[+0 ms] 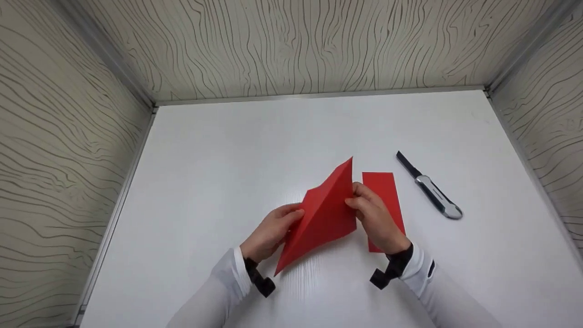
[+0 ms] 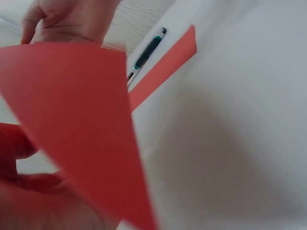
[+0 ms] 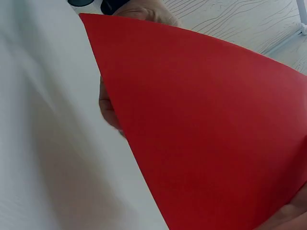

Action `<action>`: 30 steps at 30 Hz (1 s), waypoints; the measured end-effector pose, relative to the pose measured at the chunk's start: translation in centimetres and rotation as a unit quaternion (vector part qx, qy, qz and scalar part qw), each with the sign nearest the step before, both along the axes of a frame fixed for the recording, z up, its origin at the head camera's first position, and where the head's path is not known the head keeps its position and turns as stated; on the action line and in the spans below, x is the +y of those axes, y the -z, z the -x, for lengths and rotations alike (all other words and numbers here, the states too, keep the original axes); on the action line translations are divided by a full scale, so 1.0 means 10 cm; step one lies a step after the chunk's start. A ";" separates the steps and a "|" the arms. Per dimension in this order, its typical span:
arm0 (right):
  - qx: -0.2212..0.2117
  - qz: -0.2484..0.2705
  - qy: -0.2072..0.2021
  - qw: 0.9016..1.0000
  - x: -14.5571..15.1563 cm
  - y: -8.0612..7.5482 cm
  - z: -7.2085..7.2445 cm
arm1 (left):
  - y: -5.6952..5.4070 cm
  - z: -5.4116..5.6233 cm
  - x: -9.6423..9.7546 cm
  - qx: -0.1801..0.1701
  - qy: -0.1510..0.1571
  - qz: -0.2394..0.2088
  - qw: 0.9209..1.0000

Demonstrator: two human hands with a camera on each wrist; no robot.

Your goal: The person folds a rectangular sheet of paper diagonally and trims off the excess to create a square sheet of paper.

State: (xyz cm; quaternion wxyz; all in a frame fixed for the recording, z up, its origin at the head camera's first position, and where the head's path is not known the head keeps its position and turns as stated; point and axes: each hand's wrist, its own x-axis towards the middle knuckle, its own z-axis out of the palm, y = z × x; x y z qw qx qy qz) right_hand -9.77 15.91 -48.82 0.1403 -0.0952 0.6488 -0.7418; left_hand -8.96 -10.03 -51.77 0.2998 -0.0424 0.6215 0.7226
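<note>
A sheet of red paper [image 1: 325,214] with a diagonal crease is held up above the white table between both hands. My left hand [image 1: 273,228] pinches its left side, thumb on the near face. On the opposite edge, my right hand [image 1: 375,218] grips the paper between thumb and fingers. In the left wrist view a flap of the red paper [image 2: 81,120] covers part of both hands. The right wrist view is mostly filled by the paper's broad face [image 3: 201,110], with left-hand fingers [image 3: 109,108] showing past its edge.
A red paper strip [image 1: 382,187] lies on the white table [image 1: 218,150], partly under my right hand. Right of it lies a utility knife [image 1: 435,196] with its dark blade extended. Wood-patterned panels [image 1: 291,50] stand around the back and sides.
</note>
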 end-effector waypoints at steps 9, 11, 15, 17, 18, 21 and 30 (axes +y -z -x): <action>-0.038 -0.078 0.079 0.993 0.25 0.14 0.04 | 0.01 0.17 -0.24 0.056 -0.109 0.117 0.986; -0.044 -0.115 0.089 0.988 0.29 0.18 0.06 | 0.00 0.21 -0.28 0.062 -0.117 0.145 0.980; -0.057 -0.170 0.093 0.979 0.37 0.28 0.08 | 0.01 0.27 -0.33 0.072 -0.124 0.198 0.970; -0.058 -0.188 0.090 0.976 0.39 0.33 0.09 | 0.02 0.31 -0.35 0.071 -0.123 0.221 0.965; -0.057 -0.196 0.089 0.975 0.39 0.35 0.10 | 0.03 0.33 -0.35 0.073 -0.120 0.232 0.962; -0.055 -0.224 0.083 0.969 0.40 0.40 0.12 | 0.07 0.39 -0.36 0.079 -0.107 0.267 0.954; -0.020 -0.383 0.067 0.921 0.36 0.50 0.20 | 0.20 0.58 -0.32 0.129 -0.060 0.384 0.912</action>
